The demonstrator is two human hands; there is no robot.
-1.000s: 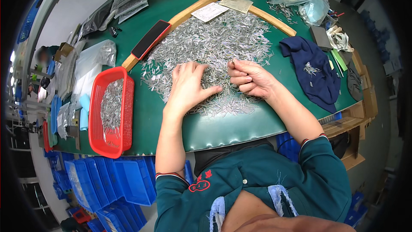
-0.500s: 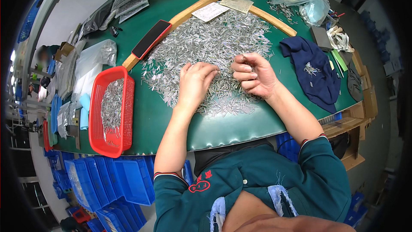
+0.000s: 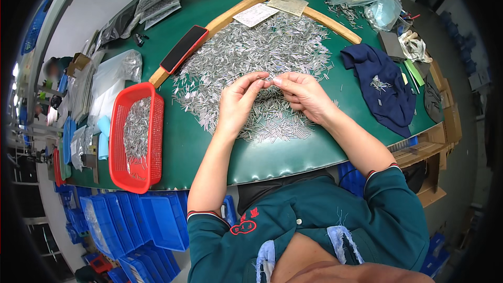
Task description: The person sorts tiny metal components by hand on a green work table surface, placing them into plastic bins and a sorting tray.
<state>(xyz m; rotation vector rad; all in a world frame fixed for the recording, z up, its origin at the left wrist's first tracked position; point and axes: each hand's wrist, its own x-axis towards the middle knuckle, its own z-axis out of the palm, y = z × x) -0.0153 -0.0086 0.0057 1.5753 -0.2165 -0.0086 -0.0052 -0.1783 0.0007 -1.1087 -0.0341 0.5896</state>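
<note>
A broad pile of small shiny metal pins (image 3: 251, 42) covers the middle of the green table (image 3: 293, 158). Over the pile, my left hand (image 3: 240, 99) and my right hand (image 3: 304, 94) meet fingertip to fingertip. Thumb and fingers of each hand are pinched together. A tiny piece seems to sit between the fingertips, most likely one of the pins, but it is too small to make out. To the left stands a red plastic basket (image 3: 156, 141), which holds more of the metal pins (image 3: 137, 128).
Wooden bars (image 3: 230, 11) border the pile's far side, with a black-and-red flat block (image 3: 184, 48) and paper slips (image 3: 255, 14) on them. A navy cloth (image 3: 385, 102) with several pins lies at right. Plastic bags (image 3: 112, 73) lie at left; blue bins (image 3: 162, 220) stand below the table.
My right hand has moved left and turned, bringing its fingertips against those of my left hand. The left hand's fingers have drawn into a pinch.
</note>
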